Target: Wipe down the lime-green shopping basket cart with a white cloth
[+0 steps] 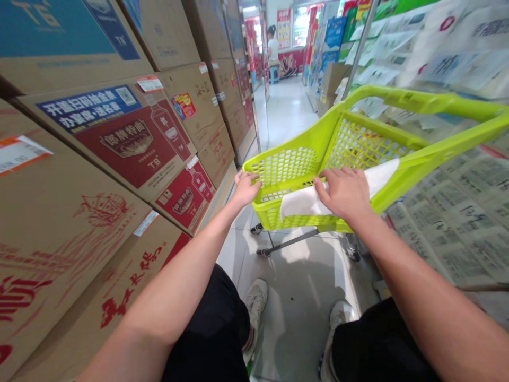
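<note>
A lime-green plastic shopping cart (338, 138) stands just ahead of my knees in a store aisle. My left hand (245, 187) grips the near left corner of its rim, fingers curled over the edge. My right hand (344, 192) lies palm down on a white cloth (306, 201) draped over the cart's near rim, fingers bent and pressing on it. The cloth runs along the rim to the right, past my hand.
Stacked cardboard cartons (119, 143) with red and blue labels wall the left side. Newspapers (457, 212) cover the shelving on the right. The tiled aisle (284, 109) runs ahead to a person (272, 45) at the far end. My shoes (256, 302) are below.
</note>
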A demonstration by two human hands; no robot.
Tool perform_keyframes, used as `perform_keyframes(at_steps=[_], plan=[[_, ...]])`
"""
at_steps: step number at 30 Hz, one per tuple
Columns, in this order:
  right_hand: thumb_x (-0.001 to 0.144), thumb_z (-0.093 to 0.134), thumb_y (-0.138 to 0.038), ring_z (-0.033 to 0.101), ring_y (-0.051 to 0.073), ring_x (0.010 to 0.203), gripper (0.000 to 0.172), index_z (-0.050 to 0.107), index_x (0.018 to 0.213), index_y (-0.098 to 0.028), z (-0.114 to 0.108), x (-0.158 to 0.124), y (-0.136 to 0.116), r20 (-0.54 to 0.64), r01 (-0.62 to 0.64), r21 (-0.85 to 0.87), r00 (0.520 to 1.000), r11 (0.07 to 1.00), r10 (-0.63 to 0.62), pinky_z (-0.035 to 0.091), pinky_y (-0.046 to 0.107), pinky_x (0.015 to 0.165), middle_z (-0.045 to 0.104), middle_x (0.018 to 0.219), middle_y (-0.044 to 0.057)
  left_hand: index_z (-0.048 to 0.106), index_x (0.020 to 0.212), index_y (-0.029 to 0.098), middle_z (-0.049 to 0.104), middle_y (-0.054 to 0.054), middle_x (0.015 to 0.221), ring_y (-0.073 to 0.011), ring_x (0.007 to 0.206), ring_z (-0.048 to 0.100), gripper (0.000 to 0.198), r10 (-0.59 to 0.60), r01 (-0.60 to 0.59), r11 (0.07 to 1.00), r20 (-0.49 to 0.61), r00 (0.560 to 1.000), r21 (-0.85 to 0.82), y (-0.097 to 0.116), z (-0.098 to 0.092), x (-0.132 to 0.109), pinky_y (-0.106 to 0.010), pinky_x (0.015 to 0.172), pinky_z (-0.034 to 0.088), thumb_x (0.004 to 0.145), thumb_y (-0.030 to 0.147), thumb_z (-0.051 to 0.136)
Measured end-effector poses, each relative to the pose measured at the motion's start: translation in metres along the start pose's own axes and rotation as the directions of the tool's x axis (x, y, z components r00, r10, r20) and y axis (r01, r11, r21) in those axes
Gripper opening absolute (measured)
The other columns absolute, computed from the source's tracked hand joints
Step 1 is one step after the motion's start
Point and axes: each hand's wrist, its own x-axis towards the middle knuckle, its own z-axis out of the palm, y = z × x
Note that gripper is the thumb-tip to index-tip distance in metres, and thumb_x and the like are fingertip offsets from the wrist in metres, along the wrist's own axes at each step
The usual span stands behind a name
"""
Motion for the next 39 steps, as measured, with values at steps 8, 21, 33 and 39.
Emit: perform_keyframes(at_steps=[8, 21, 33, 39], plan=[[0.105, 0.046, -0.055, 0.054, 0.032, 0.109, 0.047, 0.068, 0.126, -0.020, 0.005, -0.016, -0.069, 0.017, 0.271, 0.242, 0.959, 0.932, -0.283, 0.028, 0.048, 0.098, 0.071, 0.115, 0.013, 0.078, 0.116, 0.019, 0.075, -0.011, 0.130, -0.0304, 0.142, 0.054, 0.033, 0.000, 0.001, 1.000, -0.014, 1.000, 0.016, 0.003, 0.001, 0.004, -0.050, 0.133, 0.020, 0.092, 0.027, 0.058], [0.102, 0.053, -0.040, 0.059, 0.030, 0.126, 0.043, 0.063, 0.141, -0.025, -0.008, -0.007, -0.013, -0.055, 0.327, 0.489, 0.937, 0.809, -0.346, 0.042, 0.049, 0.104, 0.069, 0.139, 0.011, 0.077, 0.113, 0.021, 0.075, -0.011, 0.125, -0.0319, 0.144, 0.050, 0.031, 0.005, -0.005, 0.999, -0.012, 1.000, -0.046, -0.008, -0.003, 0.006, -0.055, 0.132, 0.020, 0.088, 0.023, 0.057], [0.106, 0.037, -0.049, 0.057, 0.031, 0.093, 0.050, 0.078, 0.099, -0.021, -0.020, -0.014, 0.049, 0.032, 0.038, 0.097, 0.999, 0.995, -0.041, 0.038, 0.045, 0.090, 0.073, 0.093, 0.014, 0.077, 0.096, 0.021, 0.078, -0.005, 0.093, -0.0189, 0.085, 0.071, 0.035, 0.507, -0.443, 0.857, 0.269, 0.819, -0.265, 0.047, -0.030, -0.032, -0.032, 0.084, 0.054, 0.100, 0.048, 0.054], [0.107, 0.037, -0.047, 0.058, 0.033, 0.105, 0.048, 0.078, 0.109, -0.022, -0.016, 0.005, 0.052, -0.119, -0.049, 0.155, 0.991, 0.987, 0.068, 0.037, 0.048, 0.095, 0.076, 0.107, 0.014, 0.074, 0.081, 0.023, 0.074, -0.005, 0.081, -0.0183, 0.078, 0.067, 0.047, 0.530, -0.467, 0.839, 0.228, 0.816, -0.279, 0.062, -0.028, -0.035, -0.032, 0.077, 0.050, 0.103, 0.055, 0.048]])
